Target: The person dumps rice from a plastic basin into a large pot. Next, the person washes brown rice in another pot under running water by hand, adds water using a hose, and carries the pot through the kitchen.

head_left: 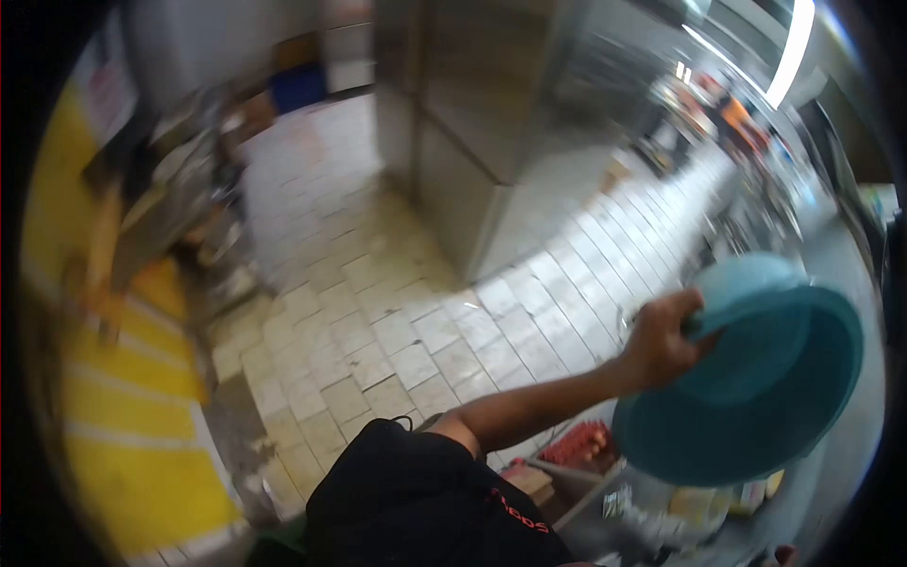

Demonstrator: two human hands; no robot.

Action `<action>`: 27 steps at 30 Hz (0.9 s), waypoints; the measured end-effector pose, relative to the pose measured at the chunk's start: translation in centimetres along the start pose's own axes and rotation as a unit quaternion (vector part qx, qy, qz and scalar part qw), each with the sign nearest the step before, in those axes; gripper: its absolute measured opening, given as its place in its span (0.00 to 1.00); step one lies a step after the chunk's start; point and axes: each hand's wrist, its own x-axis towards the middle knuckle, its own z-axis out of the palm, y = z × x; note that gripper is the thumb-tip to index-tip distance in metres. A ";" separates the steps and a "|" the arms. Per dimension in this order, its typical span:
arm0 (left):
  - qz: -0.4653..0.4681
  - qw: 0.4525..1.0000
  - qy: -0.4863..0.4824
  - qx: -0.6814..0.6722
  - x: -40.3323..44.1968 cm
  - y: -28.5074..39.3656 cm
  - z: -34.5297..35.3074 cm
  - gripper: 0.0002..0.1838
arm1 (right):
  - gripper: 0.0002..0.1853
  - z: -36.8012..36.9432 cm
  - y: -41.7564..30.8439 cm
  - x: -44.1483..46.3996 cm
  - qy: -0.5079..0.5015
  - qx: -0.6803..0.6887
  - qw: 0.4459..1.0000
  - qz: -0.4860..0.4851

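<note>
My left hand (666, 342) reaches out to the right, its fingers wrapped round the rim of a large teal basin (803, 387). The basin is tilted, with its inside partly showing. A lighter blue bowl-like shape (751, 279) rises behind the rim, close to my fingers; whether it is a separate bowl is unclear. Under the basin lies a metal counter with a pale yellowish container (699, 506) and small items. A small skin-toned patch (784, 556) at the bottom edge may be part of my right hand; its fingers cannot be made out.
A tall steel cabinet (463, 142) stands on the tiled floor (378, 331). Red items fill a crate (578, 446) beside the counter. Yellow panels (142, 406) and blurred clutter (203, 208) are at the left. Far back right, someone in orange (735, 115) appears blurred.
</note>
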 end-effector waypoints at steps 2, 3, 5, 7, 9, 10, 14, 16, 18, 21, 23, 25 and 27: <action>-0.078 0.997 0.019 -0.020 -1.3 -0.9 -5.5 0.13 | 0.22 5.7 -12.0 3.7 -0.169 0.019 0.963 -0.208; -0.127 0.992 0.021 0.014 -1.3 -1.2 -9.2 0.13 | 0.17 15.0 -2.7 9.4 -0.106 0.031 0.784 -0.610; -0.223 0.971 0.013 0.087 -2.5 -2.1 -14.9 0.13 | 0.33 23.9 -19.1 7.0 -0.419 0.188 0.868 -0.191; -0.167 0.971 0.136 0.098 -4.5 -6.0 -21.0 0.12 | 0.23 34.2 -32.6 2.6 -0.469 0.377 0.799 -0.006; -0.116 0.947 0.214 0.210 -6.7 -8.7 -27.1 0.14 | 0.35 42.4 -40.3 -0.3 -0.559 0.550 0.605 0.140; -0.200 0.926 0.220 0.231 -9.0 -11.6 -31.1 0.14 | 0.35 50.5 -41.0 -0.6 -0.542 0.620 0.477 0.307; -0.449 0.749 0.273 0.404 -12.5 -13.2 -47.6 0.24 | 0.28 66.4 -53.7 -8.7 -0.627 0.606 0.445 0.204; -0.460 0.760 0.364 0.279 -15.9 -15.8 -57.7 0.24 | 0.22 64.6 -63.5 -11.9 -0.625 0.524 0.517 0.260; -0.474 0.699 0.433 0.314 -15.2 -13.9 -64.4 0.30 | 0.17 68.2 -69.9 -16.4 -0.647 0.489 0.548 0.204; -0.473 0.621 0.479 0.401 -16.6 -14.0 -74.0 0.34 | 0.14 62.7 -73.4 -18.1 -0.629 0.529 0.522 0.227; -0.478 0.530 0.419 0.560 -17.3 -14.8 -78.3 0.32 | 0.13 60.9 -73.2 -19.3 -0.632 0.499 0.556 0.206; -0.475 0.484 0.362 0.639 -19.2 -14.4 -79.7 0.31 | 0.15 66.6 -68.7 -23.7 -0.510 0.355 0.783 -0.022; -0.495 0.492 0.315 0.643 -19.3 -14.8 -80.9 0.29 | 0.21 66.5 -65.4 -24.3 -0.493 0.277 0.825 -0.006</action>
